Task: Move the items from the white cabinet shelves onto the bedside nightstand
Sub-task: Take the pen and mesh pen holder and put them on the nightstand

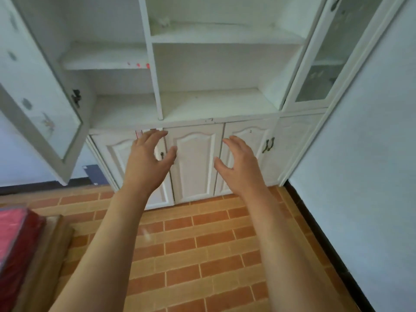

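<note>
So around the edges there's an orange-and-tan brick-pattern tiled floor (202,255) filling the bottom half, a pale blue wall with a black skirting strip (360,199) out at 3 o'clock, and down at 8 o'clock a red plastic-wrapped bundle (15,242) sitting on a tan wooden surface (51,251), can't really tell what that piece of furniture is. A glass-panelled white cabinet door (38,104) hangs swung open at 10 o'clock, with a second glass door (324,64) closed at 2 o'clock. The tall white wooden cabinet (216,104) takes up the whole 12 o'clock area, paint a bit scuffed, with a few red marks on the front edge of the left shelf (105,61). The open shelves visible here look bare, just white boards; the top one is blurry. Below them are arched-panel white lower doors (193,163), shut, with dark metal handles (269,145). Both arms reach toward those doors: the left hand (146,161) has its fingers spread and loosely curved, holding nothing, and the right hand (240,163) is the same, relaxed and empty, a little apart from it.
</note>
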